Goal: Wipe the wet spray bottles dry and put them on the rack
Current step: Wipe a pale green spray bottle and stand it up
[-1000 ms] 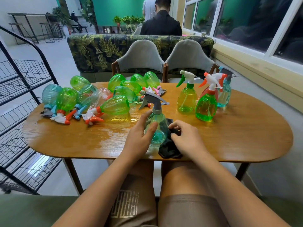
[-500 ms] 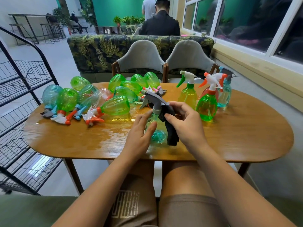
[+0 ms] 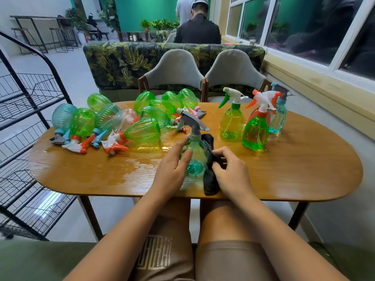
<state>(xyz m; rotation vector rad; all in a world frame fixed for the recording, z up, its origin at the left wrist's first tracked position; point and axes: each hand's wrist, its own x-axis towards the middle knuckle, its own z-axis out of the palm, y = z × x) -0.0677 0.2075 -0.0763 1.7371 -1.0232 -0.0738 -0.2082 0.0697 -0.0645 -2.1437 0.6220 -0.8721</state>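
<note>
1. Spray bottle [image 3: 195, 159]: clear teal body with a grey trigger head, upright at the centre of the frame, at the near part of the table.
2. Left hand [image 3: 172, 171]: thumb and fingers curl round the left side of the spray bottle.
3. Right hand [image 3: 231, 175]: fingers bunch on a black cloth [image 3: 211, 183] and press it to the bottle's right side. The cloth's lower end reaches the table's near edge.
4. Table [image 3: 294, 169]: oval wood-grain top spanning the middle of the frame. A wet film [image 3: 134, 169] shines left of centre.
5. Lying bottles [image 3: 144, 129]: a cluster at centre left, on their sides, most trigger heads pointing toward the viewer. Most are green, some teal, one pale pink. They lie near the held bottle, apart from it.
6. Upright bottles, right of centre: a yellow-green bottle [image 3: 231, 122], a green bottle [image 3: 255, 134] and a teal bottle [image 3: 279, 118] stand close together. A red one is largely hidden behind the green.
7. Rack [image 3: 30, 110]: black wire shelving along the left edge of the frame, beside the table's left end.
8. Room: two grey chairs [image 3: 174, 69] stand at the table's far side, before a leaf-patterned sofa back [image 3: 121, 61]. A seated person [image 3: 197, 31] in black faces away at top centre. A window [image 3: 304, 27] fills the upper right.
</note>
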